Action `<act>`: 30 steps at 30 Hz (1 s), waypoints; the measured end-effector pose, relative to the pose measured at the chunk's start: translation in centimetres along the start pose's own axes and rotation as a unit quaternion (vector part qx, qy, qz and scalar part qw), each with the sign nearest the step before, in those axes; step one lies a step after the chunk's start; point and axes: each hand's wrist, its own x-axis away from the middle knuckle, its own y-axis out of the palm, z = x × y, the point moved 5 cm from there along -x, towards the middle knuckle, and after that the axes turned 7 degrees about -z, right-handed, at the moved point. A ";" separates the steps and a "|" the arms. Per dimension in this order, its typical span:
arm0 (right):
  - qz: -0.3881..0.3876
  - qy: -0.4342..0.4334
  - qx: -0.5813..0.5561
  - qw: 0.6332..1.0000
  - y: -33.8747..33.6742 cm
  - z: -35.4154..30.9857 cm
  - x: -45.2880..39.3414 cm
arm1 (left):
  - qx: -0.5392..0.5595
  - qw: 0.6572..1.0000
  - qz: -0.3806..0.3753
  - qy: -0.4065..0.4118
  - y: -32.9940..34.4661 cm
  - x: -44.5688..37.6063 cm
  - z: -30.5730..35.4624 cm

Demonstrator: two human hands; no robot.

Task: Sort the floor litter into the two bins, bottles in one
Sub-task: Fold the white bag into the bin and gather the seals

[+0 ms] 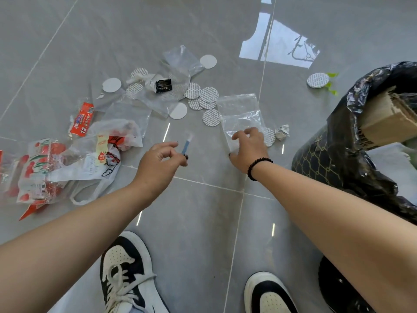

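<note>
On the grey tiled floor (67, 30), litter lies spread ahead of the person's two black-and-white shoes (126, 274). Left hand (161, 162): raised just above the floor, fingers curled, pinching a small blue strip (186, 147) between thumb and forefinger; the strip's upper end is blurred and cannot be identified. Right hand (248, 147): wearing a black bead bracelet (257, 167) at the wrist, fingers bent down onto the near end of a clear plastic bag (241, 114) lying flat on the floor; whether the fingers have actually closed on the bag or only press on it cannot be told. Just beside that hand, to its right, sits a crumpled scrap of foil (282, 132). Beyond both hands lies a cluster of round printed seal discs (208, 96), several overlapping, mixed with plain white discs, further clear bags (182, 57) and a small black sachet (163, 85). One more disc (317, 80) lies well apart, near green tape scraps. To the left rest a red wrapper (82, 119), a white carrier bag (99, 163) and a cherry-printed clear wrapper (33, 172). At the right edge stands a bin lined with a black bag (343, 143), holding torn cardboard (383, 118).
</note>
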 end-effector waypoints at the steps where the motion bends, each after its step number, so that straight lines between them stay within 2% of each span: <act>1: -0.033 -0.020 0.072 0.997 0.6 -0.2 -0.5 | -0.008 1.000 0.011 0.010 -0.3 0.2 0.2; 4: -0.139 -0.015 0.159 0.977 2.7 0.1 -1.9 | -0.015 0.999 0.033 0.033 -1.5 0.3 0.9; 6: -0.154 -0.004 0.189 0.970 3.4 0.6 -2.0 | -0.005 0.999 0.038 0.032 -2.0 0.3 1.0; 8: -0.120 -0.014 0.216 0.969 3.1 0.8 -1.1 | 0.018 0.999 0.035 0.022 -2.1 0.5 0.8; 11: 0.002 -0.036 0.057 0.998 1.8 0.5 1.3 | 0.041 0.999 0.020 -0.023 -1.9 0.5 -0.8; 14: 0.087 -0.093 -0.072 0.989 1.3 -0.9 4.4 | 0.083 0.993 -0.006 -0.078 -1.5 0.3 -2.4; 16: 0.090 -0.147 -0.108 0.979 1.9 -2.1 6.5 | 0.120 0.986 -0.026 -0.110 -0.8 0.5 -2.7; 19: 0.100 -0.248 -0.100 0.958 2.5 -4.3 9.1 | 0.122 0.983 -0.036 -0.133 -0.3 0.4 -2.6; 23: 0.101 -0.395 0.059 0.911 4.8 -7.6 12.5 | 0.013 0.987 -0.051 -0.151 -0.4 0.5 -3.0; 26: 0.041 -0.488 0.062 0.870 5.6 -8.8 13.4 | -0.051 0.984 -0.048 -0.163 -0.7 0.2 -4.2; 28: 0.058 -0.493 -0.022 0.868 4.2 -8.7 12.4 | -0.067 0.985 -0.026 -0.155 -1.2 -0.1 -4.7; 30: 0.123 -0.400 -0.125 0.900 1.6 -7.3 9.4 | -0.045 0.987 -0.018 -0.156 -1.6 -0.1 -5.3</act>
